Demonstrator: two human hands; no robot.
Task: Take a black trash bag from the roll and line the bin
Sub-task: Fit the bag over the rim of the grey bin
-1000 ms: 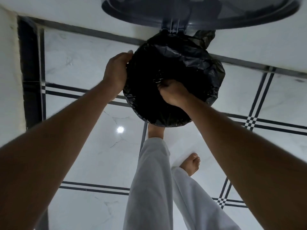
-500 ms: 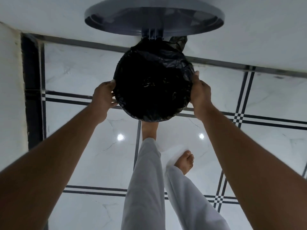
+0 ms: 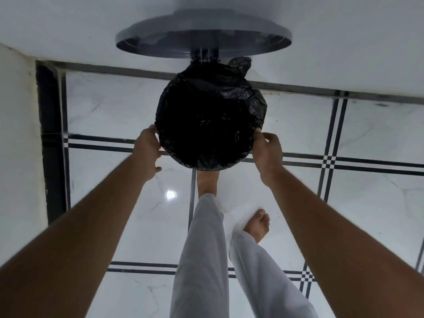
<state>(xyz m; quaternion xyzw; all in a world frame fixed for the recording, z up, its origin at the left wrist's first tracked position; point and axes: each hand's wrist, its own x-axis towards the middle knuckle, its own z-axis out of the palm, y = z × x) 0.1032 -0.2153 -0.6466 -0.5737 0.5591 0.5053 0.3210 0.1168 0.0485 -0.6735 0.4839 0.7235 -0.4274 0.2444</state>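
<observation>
The round bin stands on the floor by the wall, its grey lid [image 3: 204,33] raised upright behind it. A black trash bag [image 3: 229,92] lines it; the film is folded over the rim all round and the dark inside [image 3: 204,125] is open. A bunched bit of bag [image 3: 239,64] sticks up by the hinge. My left hand [image 3: 146,148] presses flat against the bag at the left of the rim, thumb spread below. At the right of the rim my right hand [image 3: 267,148] pinches the bag's edge with curled fingers.
A bare foot [image 3: 206,180] reaches under the bin's front, and the other foot [image 3: 258,223] stands to the right, both legs in white trousers. The glossy white floor [image 3: 110,111] has black stripes. White walls close in behind and at the left.
The right hand came out of the bag and went to the bin's right side, where it now pinches the edge. The left hand slid lower along the left rim.
</observation>
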